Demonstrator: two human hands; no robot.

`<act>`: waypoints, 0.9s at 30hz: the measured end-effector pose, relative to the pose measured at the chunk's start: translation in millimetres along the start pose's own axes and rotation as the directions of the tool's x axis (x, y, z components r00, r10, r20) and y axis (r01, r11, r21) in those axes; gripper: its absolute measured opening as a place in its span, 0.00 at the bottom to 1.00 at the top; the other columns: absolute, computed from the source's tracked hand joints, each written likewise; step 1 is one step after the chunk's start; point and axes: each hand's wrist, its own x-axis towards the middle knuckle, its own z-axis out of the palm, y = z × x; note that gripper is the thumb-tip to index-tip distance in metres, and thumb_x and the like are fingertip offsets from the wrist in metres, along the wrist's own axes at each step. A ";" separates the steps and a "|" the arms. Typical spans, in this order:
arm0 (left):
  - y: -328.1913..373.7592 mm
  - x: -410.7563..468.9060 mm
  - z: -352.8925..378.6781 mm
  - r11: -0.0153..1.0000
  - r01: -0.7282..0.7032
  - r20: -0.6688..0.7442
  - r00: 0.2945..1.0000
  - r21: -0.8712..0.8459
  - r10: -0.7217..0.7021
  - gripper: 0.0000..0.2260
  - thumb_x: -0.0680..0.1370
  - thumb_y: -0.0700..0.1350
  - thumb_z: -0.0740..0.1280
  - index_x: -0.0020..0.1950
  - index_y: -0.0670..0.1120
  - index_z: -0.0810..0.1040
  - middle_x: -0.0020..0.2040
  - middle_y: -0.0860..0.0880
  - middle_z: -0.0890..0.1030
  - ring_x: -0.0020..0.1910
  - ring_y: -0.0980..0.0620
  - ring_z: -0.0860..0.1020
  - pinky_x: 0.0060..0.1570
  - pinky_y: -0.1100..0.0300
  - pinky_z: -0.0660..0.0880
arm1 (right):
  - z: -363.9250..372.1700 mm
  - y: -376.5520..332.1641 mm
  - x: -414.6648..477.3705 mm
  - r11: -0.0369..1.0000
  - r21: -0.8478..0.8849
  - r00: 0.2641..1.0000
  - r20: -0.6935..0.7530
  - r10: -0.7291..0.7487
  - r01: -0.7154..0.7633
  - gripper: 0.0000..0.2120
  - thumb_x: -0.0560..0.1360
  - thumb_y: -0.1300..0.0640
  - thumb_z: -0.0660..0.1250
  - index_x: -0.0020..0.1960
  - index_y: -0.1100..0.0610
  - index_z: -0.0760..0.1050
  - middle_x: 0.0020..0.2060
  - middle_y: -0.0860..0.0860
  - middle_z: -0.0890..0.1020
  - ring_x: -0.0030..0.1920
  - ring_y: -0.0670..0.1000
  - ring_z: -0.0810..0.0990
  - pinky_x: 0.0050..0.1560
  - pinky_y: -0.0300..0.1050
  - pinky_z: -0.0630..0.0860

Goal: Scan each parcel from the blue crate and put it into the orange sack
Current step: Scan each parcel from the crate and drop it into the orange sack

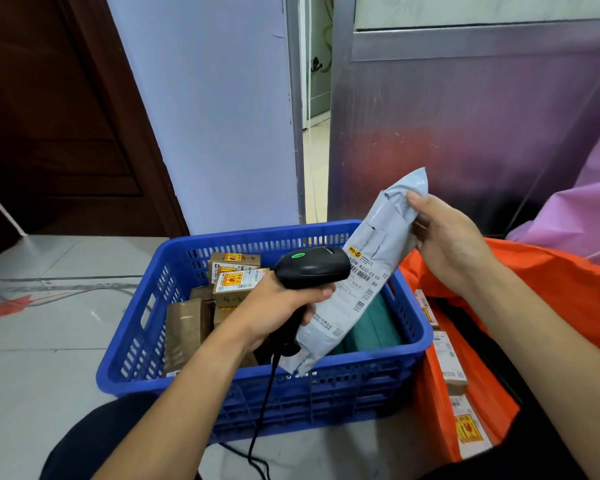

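Gripping parcel top with right hand, long axis slanting down-left from fingers behind scanner clenched in left hand; sack just below right fingers.

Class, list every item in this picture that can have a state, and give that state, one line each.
Barcode scanner: gripped by left hand, green light lit, pointed at the label.
Grey mailer bag: held tilted over the crate by right hand.
Blue crate: partly filled with cardboard boxes.
Orange sack: open, parcels inside.
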 end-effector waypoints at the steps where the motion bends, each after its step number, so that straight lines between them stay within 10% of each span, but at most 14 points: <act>1: -0.3 0.6 2.0 1.000 0.001 0.008 1.000 -0.022 -0.001 0.06 0.77 0.39 0.76 0.53 0.42 0.88 0.50 0.27 0.81 0.32 0.50 0.74 0.37 0.58 0.74 | 0.3 -0.7 0.2 0.999 -0.030 1.000 -0.013 -0.014 0.013 0.08 0.81 0.56 0.67 0.57 0.57 0.81 0.48 0.52 0.86 0.46 0.48 0.82 0.47 0.40 0.78; 6: -5.1 1.4 10.0 0.997 0.015 0.051 0.999 -0.071 -0.012 0.07 0.76 0.41 0.77 0.53 0.45 0.88 0.58 0.30 0.82 0.32 0.50 0.74 0.36 0.57 0.73 | 1.2 -0.4 -1.0 0.986 -0.163 0.993 -0.103 -0.054 0.036 0.09 0.79 0.55 0.71 0.57 0.56 0.83 0.51 0.54 0.87 0.50 0.52 0.83 0.62 0.53 0.78; 11: -5.2 -4.2 18.8 0.968 0.023 0.080 0.997 -0.252 -0.003 0.11 0.73 0.43 0.79 0.54 0.42 0.87 0.54 0.33 0.81 0.31 0.49 0.72 0.36 0.58 0.73 | 1.8 -1.8 -7.4 0.985 -0.173 0.999 -0.033 -0.013 0.007 0.11 0.80 0.52 0.69 0.60 0.55 0.82 0.52 0.50 0.88 0.52 0.49 0.86 0.53 0.47 0.81; 19: 6.3 -23.1 33.5 0.895 -0.001 -0.006 1.000 -0.447 -0.002 0.13 0.70 0.42 0.79 0.55 0.43 0.88 0.50 0.42 0.87 0.29 0.51 0.73 0.34 0.57 0.75 | 22.4 -8.3 -53.8 0.988 -0.041 0.986 0.071 0.151 -0.148 0.35 0.77 0.30 0.58 0.68 0.57 0.78 0.54 0.55 0.87 0.57 0.56 0.85 0.61 0.54 0.80; 24: 17.6 -36.7 33.6 0.822 0.034 -0.041 0.997 -0.569 -0.069 0.26 0.71 0.46 0.75 0.67 0.36 0.80 0.32 0.52 0.81 0.32 0.49 0.69 0.34 0.58 0.75 | 29.1 8.6 -104.3 0.887 -0.450 0.921 0.292 0.258 -0.106 0.10 0.80 0.58 0.69 0.60 0.57 0.82 0.52 0.51 0.88 0.53 0.47 0.87 0.57 0.40 0.80; 27: 16.2 -49.1 36.6 0.832 -0.006 -0.104 0.993 -0.554 -0.061 0.22 0.73 0.44 0.74 0.65 0.36 0.81 0.33 0.51 0.81 0.31 0.49 0.69 0.31 0.59 0.75 | 30.3 15.6 -118.2 0.845 -0.532 0.888 0.365 0.280 -0.047 0.12 0.80 0.67 0.67 0.50 0.51 0.83 0.40 0.38 0.87 0.44 0.33 0.84 0.45 0.21 0.72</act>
